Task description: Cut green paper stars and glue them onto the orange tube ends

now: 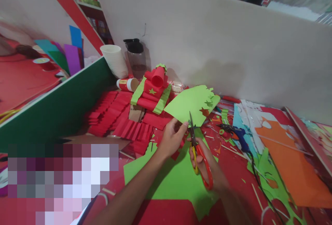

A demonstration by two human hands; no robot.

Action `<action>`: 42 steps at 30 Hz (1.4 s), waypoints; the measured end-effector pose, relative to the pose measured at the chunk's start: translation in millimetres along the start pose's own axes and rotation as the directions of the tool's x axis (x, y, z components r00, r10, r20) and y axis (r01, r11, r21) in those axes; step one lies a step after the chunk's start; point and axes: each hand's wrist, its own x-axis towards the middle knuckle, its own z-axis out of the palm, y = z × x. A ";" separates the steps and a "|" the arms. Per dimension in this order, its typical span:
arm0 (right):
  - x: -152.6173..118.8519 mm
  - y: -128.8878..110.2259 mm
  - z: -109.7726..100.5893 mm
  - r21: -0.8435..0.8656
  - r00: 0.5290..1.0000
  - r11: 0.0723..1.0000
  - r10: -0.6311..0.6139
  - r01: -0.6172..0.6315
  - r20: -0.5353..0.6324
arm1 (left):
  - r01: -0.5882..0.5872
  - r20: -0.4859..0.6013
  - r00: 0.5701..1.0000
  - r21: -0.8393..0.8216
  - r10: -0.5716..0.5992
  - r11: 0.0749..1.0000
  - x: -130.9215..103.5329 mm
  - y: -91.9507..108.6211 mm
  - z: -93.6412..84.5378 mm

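Observation:
My left hand [173,135] pinches the lower edge of a light green paper sheet [185,104], which has star-shaped cutouts near its right side. My right hand [201,159] is closed around red and yellow handled scissors [206,169]. The scissor blades point up and lie against the lower part of the held sheet, just right of my left fingertips. Below both hands, a larger green sheet [171,180] is spread on the red table. Behind my left hand stands a red paper model [153,91] with green strips and a star.
Pleated red paper [111,112] lies left, near stacked white cups [114,59] and a black-lidded bottle [136,57]. To the right are a blue glue gun [240,136], orange paper [290,162] and green scraps [275,183]. A green partition [59,104] borders the left side.

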 end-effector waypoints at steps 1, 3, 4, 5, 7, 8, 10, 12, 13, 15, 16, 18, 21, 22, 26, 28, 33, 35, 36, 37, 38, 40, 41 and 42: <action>0.2 1.4 0.2 -0.002 1.000 1.000 0.002 -0.002 -0.004 | -0.008 -0.005 1.000 0.010 0.008 1.000 0.4 -0.5 -0.1; 0.4 3.1 0.3 0.000 1.000 1.000 0.008 -0.008 -0.011 | -0.029 -0.009 1.000 0.035 0.029 0.999 1.1 -1.4 -0.4; 0.4 3.4 0.4 0.000 1.000 1.000 0.008 -0.008 -0.015 | -0.036 -0.009 0.999 0.045 0.036 0.998 1.4 -1.7 -0.5; 0.4 3.6 0.4 -0.002 1.000 1.000 0.009 -0.009 -0.015 | -0.039 -0.009 0.999 0.053 0.039 0.998 1.6 -2.0 -0.6; 0.3 3.6 0.8 -0.008 1.000 1.000 0.012 -0.012 -0.016 | -0.035 -0.008 0.999 0.060 0.036 0.998 1.8 -2.2 -0.7; 0.2 3.6 1.1 -0.007 1.000 1.000 0.016 -0.016 -0.017 | -0.034 -0.008 0.999 0.060 0.034 0.998 1.8 -2.2 -0.7; 0.1 3.4 2.0 -0.008 1.000 1.000 0.022 -0.022 -0.020 | -0.034 -0.009 0.999 0.053 0.034 0.998 1.7 -1.8 -0.8; 0.0 3.3 2.8 -0.021 0.999 1.000 0.023 -0.023 -0.026 | -0.033 -0.010 0.999 0.042 0.033 0.999 1.5 -1.2 -0.9; -0.1 3.4 3.1 -0.029 0.999 0.999 0.019 -0.020 -0.033 | -0.030 -0.011 0.999 0.038 0.031 0.999 1.4 -0.9 -1.0; -0.2 4.1 3.3 -0.042 0.999 0.999 0.014 -0.016 -0.051 | -0.027 -0.013 1.000 0.031 0.027 0.999 1.1 -0.4 -1.0; -0.2 4.7 3.3 -0.043 0.998 0.999 0.016 -0.019 -0.060 | -0.026 -0.014 1.000 0.027 0.027 0.999 0.9 -0.1 -0.9; 0.1 6.0 3.0 -0.036 0.997 0.999 0.022 -0.025 -0.070 | -0.026 -0.018 0.999 0.026 0.026 0.999 0.5 0.3 -0.8; 0.7 7.9 2.5 -0.023 0.997 0.999 0.035 -0.037 -0.066 | -0.013 -0.018 1.000 0.046 0.014 0.999 0.3 0.3 -0.5; 0.9 8.4 2.5 -0.021 0.997 0.999 0.035 -0.036 -0.067 | -0.011 -0.015 1.000 0.053 0.012 0.999 0.4 0.3 -0.5; 1.2 9.9 2.8 -0.015 0.997 1.000 0.026 -0.027 -0.079 | -0.028 -0.007 1.000 0.077 0.029 0.997 0.8 0.9 -0.6; 1.1 10.4 2.6 -0.022 0.996 0.999 0.041 -0.043 -0.073 | -0.028 -0.009 1.000 0.076 0.029 0.997 0.6 1.8 -0.5; 1.2 11.2 2.0 -0.051 0.996 0.998 0.028 -0.033 -0.087 | -0.020 -0.019 1.000 0.060 0.022 0.998 -0.3 3.2 -0.1; 1.4 11.2 2.2 -0.061 0.996 0.998 0.020 -0.026 -0.091 | -0.017 -0.028 0.999 0.066 0.019 0.998 -0.9 4.0 0.2; 1.5 11.1 2.4 -0.065 0.995 0.998 0.021 -0.027 -0.093 | -0.011 -0.029 0.999 0.063 0.013 0.998 -1.3 4.7 0.4; 1.6 10.9 2.6 -0.067 0.995 0.997 0.022 -0.028 -0.094 | -0.004 -0.028 1.000 0.055 0.006 0.998 -1.7 5.5 0.5; 1.6 10.7 2.8 -0.068 0.995 0.997 0.023 -0.030 -0.096 | 0.003 -0.028 1.000 0.047 -0.002 0.999 -2.2 6.3 0.7; 1.3 10.1 2.7 -0.061 0.995 0.998 0.024 -0.030 -0.093 | 0.009 -0.031 0.999 0.033 -0.008 0.999 -3.0 7.7 0.9; 1.1 9.7 2.4 -0.056 0.996 0.998 0.023 -0.029 -0.090 | 0.009 -0.032 0.999 0.027 -0.008 1.000 -3.1 8.0 0.9; 0.9 9.3 1.7 -0.052 0.996 0.998 0.021 -0.026 -0.087 | 0.009 -0.031 0.999 0.019 -0.008 1.000 -3.0 7.8 0.7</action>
